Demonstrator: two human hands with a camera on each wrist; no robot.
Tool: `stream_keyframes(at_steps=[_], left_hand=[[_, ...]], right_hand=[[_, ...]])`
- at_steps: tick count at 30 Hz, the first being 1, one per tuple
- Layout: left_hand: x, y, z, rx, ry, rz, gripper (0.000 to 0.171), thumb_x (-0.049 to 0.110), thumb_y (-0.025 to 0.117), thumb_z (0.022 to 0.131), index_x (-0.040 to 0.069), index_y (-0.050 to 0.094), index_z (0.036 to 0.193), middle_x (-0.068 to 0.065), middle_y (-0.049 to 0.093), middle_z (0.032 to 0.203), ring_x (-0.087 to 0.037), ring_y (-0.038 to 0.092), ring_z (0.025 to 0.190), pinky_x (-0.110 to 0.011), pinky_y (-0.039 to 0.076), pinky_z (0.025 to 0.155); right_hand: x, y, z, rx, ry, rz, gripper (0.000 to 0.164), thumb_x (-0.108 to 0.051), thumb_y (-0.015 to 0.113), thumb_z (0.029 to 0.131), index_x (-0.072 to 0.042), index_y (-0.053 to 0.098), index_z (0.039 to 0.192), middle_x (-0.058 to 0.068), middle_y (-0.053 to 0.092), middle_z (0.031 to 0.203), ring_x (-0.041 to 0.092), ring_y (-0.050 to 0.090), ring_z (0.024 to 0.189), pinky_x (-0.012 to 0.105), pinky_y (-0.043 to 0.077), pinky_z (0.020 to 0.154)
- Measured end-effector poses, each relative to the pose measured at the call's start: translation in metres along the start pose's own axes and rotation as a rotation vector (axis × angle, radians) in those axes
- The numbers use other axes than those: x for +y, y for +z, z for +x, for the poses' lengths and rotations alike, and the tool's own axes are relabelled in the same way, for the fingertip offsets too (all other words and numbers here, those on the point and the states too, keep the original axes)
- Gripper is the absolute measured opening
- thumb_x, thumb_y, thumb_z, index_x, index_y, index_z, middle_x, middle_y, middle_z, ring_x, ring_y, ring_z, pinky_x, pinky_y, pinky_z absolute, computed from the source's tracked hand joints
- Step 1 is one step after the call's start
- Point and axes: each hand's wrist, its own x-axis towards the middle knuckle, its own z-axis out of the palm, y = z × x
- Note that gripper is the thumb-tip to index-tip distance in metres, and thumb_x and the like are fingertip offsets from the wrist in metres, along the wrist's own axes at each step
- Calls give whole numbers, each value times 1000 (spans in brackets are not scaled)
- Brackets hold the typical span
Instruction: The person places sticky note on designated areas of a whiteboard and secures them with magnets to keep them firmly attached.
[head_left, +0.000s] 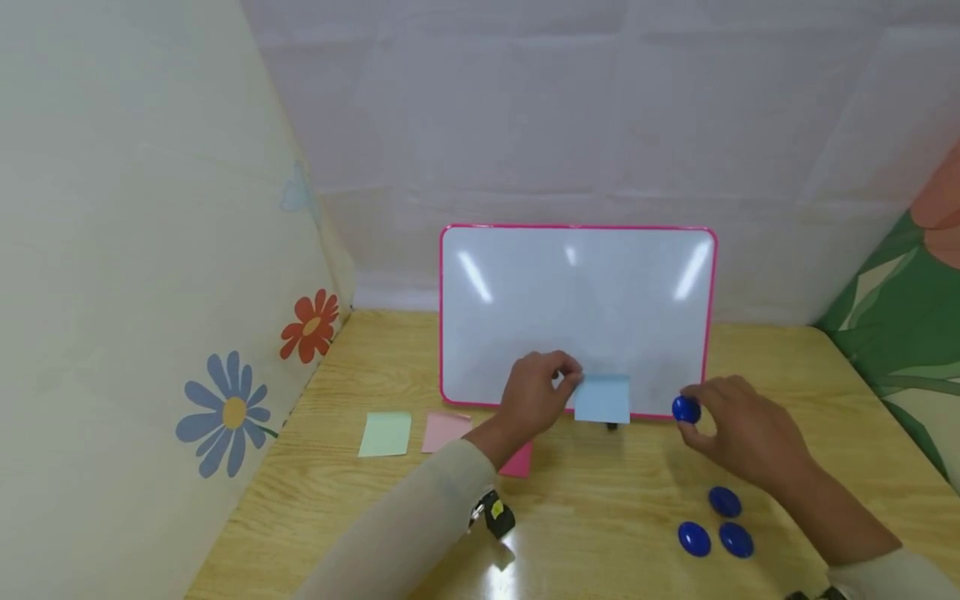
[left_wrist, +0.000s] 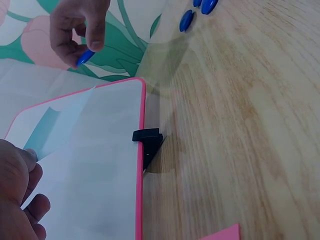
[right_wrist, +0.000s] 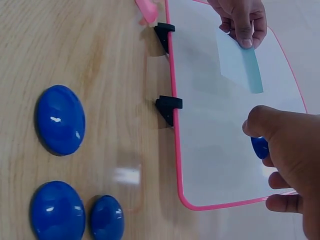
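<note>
Between thumb and fingertips, my left hand (head_left: 538, 385) pinches a light blue sticky note (head_left: 602, 399) by its upper left corner. The note hangs before the lower part of a pink-framed whiteboard (head_left: 517, 308); whether it touches the board I cannot tell. My right hand (head_left: 757, 429) pinches a round blue magnet (head_left: 686, 409) near the board's lower right corner. In the right wrist view this magnet (right_wrist: 260, 147) is partly covered by the fingers. The left wrist view shows the note (left_wrist: 60, 125) slanting away from the left thumb.
Three more blue magnets (head_left: 694, 539) lie on the wooden table (head_left: 600, 533) below the right hand. A green note (head_left: 386, 434), a pale pink note (head_left: 446, 432) and a bright pink note (head_left: 517, 461) lie to the left. Black clip feet (right_wrist: 169, 107) hold the board's lower edge.
</note>
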Motion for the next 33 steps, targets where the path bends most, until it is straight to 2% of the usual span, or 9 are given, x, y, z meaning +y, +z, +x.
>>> stream_keyframes(at_steps=[11,19,25,33], left_hand=[[-1,0,16,38,17,7,8,23,73,98,17,77,102,10,74,95,-14,65,89,-28,50,82],[1,-2,27,43,-46,-23,10,25,70,100,17,76,103,10,73,95,-12,63,91,-29,49,83],[1,-2,35,61,-66,-2,10,26,70,100,18,76,102,10,73,94,-11,61,88,-29,49,80],[4,-3,41,59,-84,4,10,27,70,100,19,76,103,10,73,94,-11,58,84,-28,47,76]], right_hand=[[0,-11,16,-31,44,-8,48,-29,86,82,-3,69,118,14,69,108,38,60,105,50,57,73],[1,-17,25,6,59,-9,49,-29,86,81,-4,68,119,16,68,111,38,59,105,49,57,66],[-1,-18,30,4,82,-7,50,-29,87,81,-3,67,120,18,67,113,39,58,107,51,57,70],[1,-20,35,51,47,-21,48,-27,86,81,-3,67,119,18,67,114,40,59,108,53,57,71]])
